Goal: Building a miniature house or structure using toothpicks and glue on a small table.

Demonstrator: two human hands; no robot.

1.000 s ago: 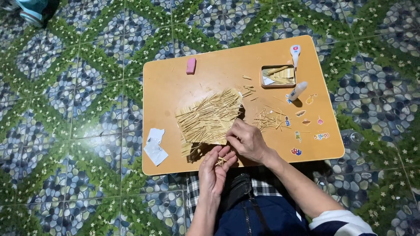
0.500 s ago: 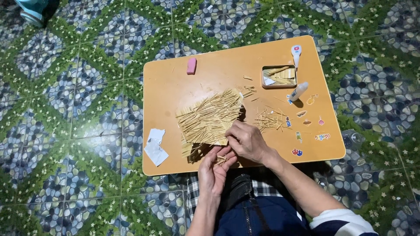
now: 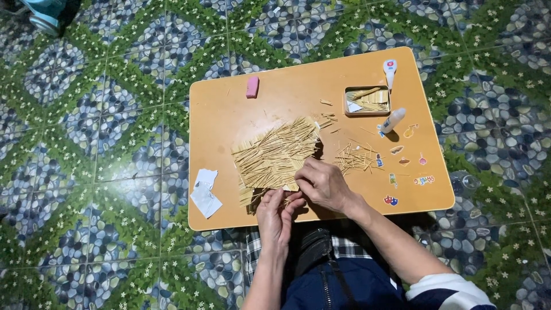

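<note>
A small model roof (image 3: 275, 154) covered with thin pale sticks lies near the front middle of a low orange table (image 3: 229, 123). My right hand (image 3: 325, 185) rests on the model's near right edge, fingers curled against the sticks. My left hand (image 3: 275, 217) is at the table's front edge just below the model, fingertips pinching at its near edge. What lies between those fingers is hidden.
A loose heap of sticks (image 3: 354, 158) lies right of the model. Behind it are a small tin of sticks (image 3: 368, 101), two white glue bottles (image 3: 393, 121) (image 3: 390, 72), a pink eraser (image 3: 252, 87) and crumpled white paper (image 3: 204, 192). Patterned tile floor surrounds the table.
Both hands stay at the model's near edge; the fingers shift only slightly. The model and the table's other things have not moved.
</note>
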